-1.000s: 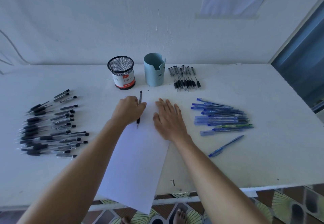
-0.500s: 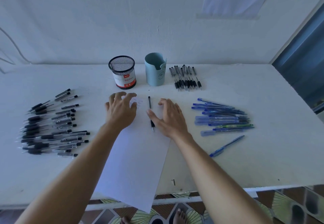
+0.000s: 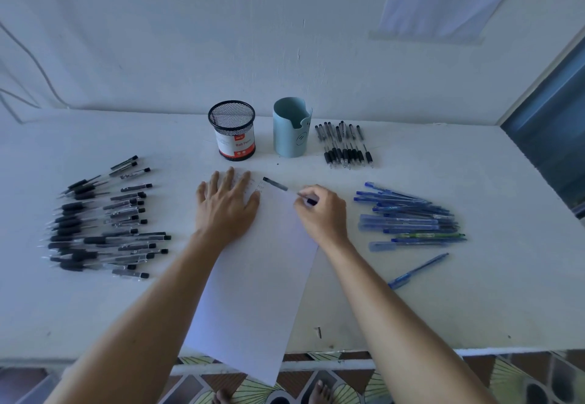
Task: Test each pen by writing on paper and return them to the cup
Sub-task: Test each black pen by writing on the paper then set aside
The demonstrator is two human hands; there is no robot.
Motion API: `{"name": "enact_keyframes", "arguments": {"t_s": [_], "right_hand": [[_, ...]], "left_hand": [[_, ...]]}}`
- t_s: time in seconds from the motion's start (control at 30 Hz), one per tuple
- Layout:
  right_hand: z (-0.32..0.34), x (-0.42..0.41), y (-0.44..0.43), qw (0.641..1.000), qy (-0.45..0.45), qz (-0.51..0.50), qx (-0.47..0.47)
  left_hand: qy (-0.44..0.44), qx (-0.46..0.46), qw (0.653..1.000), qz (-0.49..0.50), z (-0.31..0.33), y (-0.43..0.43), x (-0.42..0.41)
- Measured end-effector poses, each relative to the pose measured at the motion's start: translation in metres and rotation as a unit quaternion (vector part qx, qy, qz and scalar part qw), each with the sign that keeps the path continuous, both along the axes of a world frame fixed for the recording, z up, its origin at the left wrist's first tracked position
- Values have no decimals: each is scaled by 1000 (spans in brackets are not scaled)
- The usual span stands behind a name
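Pen [image 3: 278,184] has changed place: half a second ago it lay loose on the paper [image 3: 253,293] between your hands, now your right hand [image 3: 321,213] pinches it near the writing end, fingers curled round the barrel. Its tail points up-left toward the mesh cup [image 3: 232,129]. The tip is hidden under your fingers, so I cannot tell whether it touches the sheet. Your left hand [image 3: 226,204] has shifted too and lies flat, fingers spread, on the top left corner of the paper over faint scribbles.

Handling, as a judgement: the pen is light, stiff and thin, with a smooth barrel that rolls easily. Hold it low on the dark grip section, as you do now. The paper is thin and slides, and its near end hangs off the table [image 3: 474,293] edge, so keep that flat hand on it while writing.

Black pens [image 3: 101,217] are heaped far left, blue pens [image 3: 411,217] far right. A blue cup [image 3: 291,126] stands beside the mesh one; I cannot tell which takes this pen.
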State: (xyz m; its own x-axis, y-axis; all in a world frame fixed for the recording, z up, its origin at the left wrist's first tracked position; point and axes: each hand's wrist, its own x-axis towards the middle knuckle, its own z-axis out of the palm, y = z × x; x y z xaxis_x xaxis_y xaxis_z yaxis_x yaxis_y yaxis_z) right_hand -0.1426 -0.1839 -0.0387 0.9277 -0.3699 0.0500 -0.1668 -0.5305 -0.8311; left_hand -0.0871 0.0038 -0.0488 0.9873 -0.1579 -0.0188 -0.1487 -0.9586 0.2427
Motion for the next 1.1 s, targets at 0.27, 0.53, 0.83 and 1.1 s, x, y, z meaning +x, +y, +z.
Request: {"name": "enact_keyframes", "arguments": {"t_s": [0.27,0.53,0.83,1.1], "right_hand": [[21,17,-41,973,-89,-213,-10],[33,68,-85,954,28,-282,-97],[23,106,-104,946,120,-263,-146],[25,100,-97,955,94,-246,-137]], "left_hand": [[-6,-2,1000,1,-1,-1,0],[-10,4,1000,2,-3,0,1],[-24,5,1000,6,-5,-1,2],[-22,-3,1000,7,-2,-2,1]]}}
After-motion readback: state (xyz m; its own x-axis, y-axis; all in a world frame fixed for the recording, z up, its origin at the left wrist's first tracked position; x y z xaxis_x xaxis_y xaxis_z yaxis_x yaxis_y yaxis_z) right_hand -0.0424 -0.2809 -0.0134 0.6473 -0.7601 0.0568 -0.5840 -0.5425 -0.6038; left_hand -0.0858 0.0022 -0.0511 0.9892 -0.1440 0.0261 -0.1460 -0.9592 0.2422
